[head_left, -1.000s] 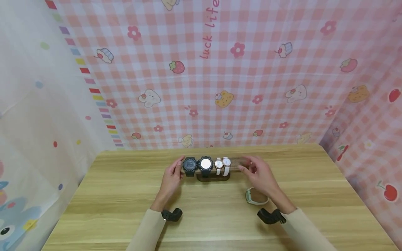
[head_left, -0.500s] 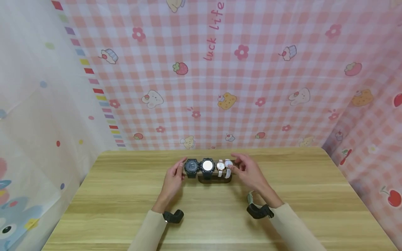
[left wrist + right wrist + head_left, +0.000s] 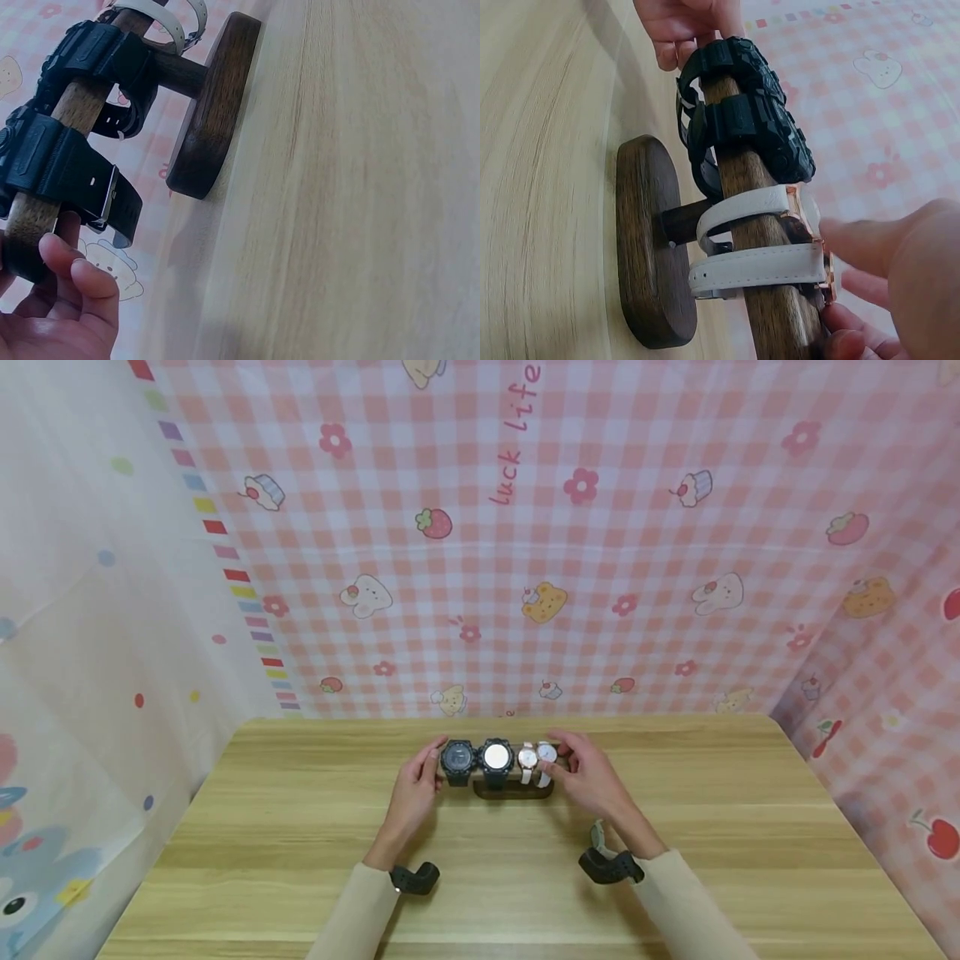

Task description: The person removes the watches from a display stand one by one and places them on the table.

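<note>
A dark wooden watch stand (image 3: 649,240) stands on the table, its crossbar raised on a short post. Two black sports watches, an outer one (image 3: 457,762) and an inner one (image 3: 496,758), sit on the bar's left half. Right of them are two white-strapped wristwatches, an inner one (image 3: 739,208) and an outer one (image 3: 757,268), with rose-gold cases. My left hand (image 3: 413,789) grips the bar's left end beside the outer black watch. With thumb and curled fingers, my right hand (image 3: 592,779) holds the outer white-strapped wristwatch by its case.
A pale green watch (image 3: 597,835) lies on the table, partly hidden by the right forearm and its black wrist mount (image 3: 609,866). Behind the wooden table (image 3: 495,893) hangs a pink checked cloth (image 3: 480,560). Pale cloth also closes off the left side.
My right hand has moved left from the bar's right end onto the outer white-strapped wristwatch. The left hand keeps its grip. The right forearm now covers part of the green watch.
</note>
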